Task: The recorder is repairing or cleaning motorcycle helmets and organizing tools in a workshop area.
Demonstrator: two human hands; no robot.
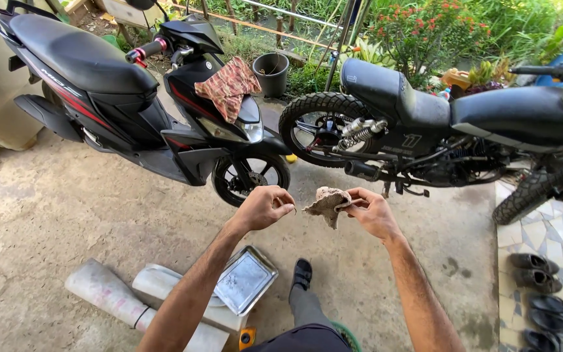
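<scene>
A crumpled brownish rag hangs in mid-air between both hands, above the concrete floor. The right hand pinches its right edge and is plainly the nearer; the left hand, just apart to the left, is curled shut, perhaps on something small and thin that is too tiny to tell. The rag's long axis runs roughly left to right. A white number mark sits on the side panel of the dark motorcycle behind; a black scooter stands to the left.

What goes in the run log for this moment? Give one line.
left hand: fingers pinched shut, holds nothing visible | right hand: grips dirty rag | below: metal tray | ahead: scooter, motorcycle
</scene>
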